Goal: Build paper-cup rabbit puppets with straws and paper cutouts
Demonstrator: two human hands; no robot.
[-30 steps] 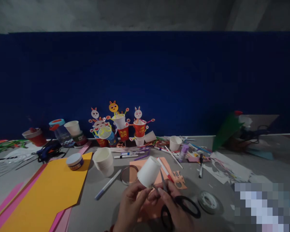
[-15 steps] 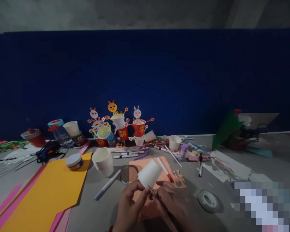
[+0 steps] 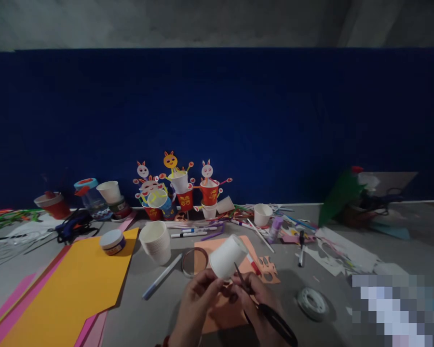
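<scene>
A white paper cup (image 3: 228,256) is tilted over the orange sheet (image 3: 220,313), its base up and to the right. My left hand (image 3: 198,299) pinches it near the rim. In my right hand (image 3: 256,299) are scissors with black handles (image 3: 277,322); their dark blade points up beside the cup. The fingertips of my right hand meet those of my left just below the cup. Whether they also touch the rim is hard to make out. A roll of tape (image 3: 312,302) lies right of my right hand, and a capped marker (image 3: 162,276) lies left of my left hand.
A stack of paper cups (image 3: 155,243) stands left of my hands. Beyond it are several cup figures with rabbit heads (image 3: 179,183). Yellow card (image 3: 68,289) with a jar (image 3: 112,242) covers the left side. Markers, a purple glue stick (image 3: 275,229) and paper scraps (image 3: 343,250) lie behind.
The cup has tipped further to the right. The scissors have turned in my right hand, so their black handles now show at the lower right and the blade points upward.
</scene>
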